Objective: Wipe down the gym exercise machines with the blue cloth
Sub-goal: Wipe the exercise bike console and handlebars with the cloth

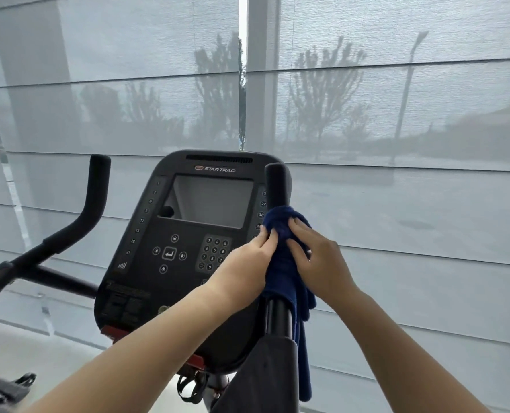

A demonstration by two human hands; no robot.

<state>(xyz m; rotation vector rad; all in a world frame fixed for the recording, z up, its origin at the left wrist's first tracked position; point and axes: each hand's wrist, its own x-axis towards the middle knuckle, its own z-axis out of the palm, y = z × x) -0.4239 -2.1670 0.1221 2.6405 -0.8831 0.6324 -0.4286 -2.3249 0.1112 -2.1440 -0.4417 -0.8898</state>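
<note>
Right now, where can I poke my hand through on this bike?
Between the left handlebar and the console there is an open gap. The right handlebar is crowded: the left hand and right hand grip the blue cloth around it.

Sheer grey blinds [396, 204] cover a gym's wide windows, divided by a pale upright frame [262, 55], as soft daylight filters through; trees [325, 96] and a street lamp [408, 84] show dimly outside, above pale floor [39, 353]
</note>
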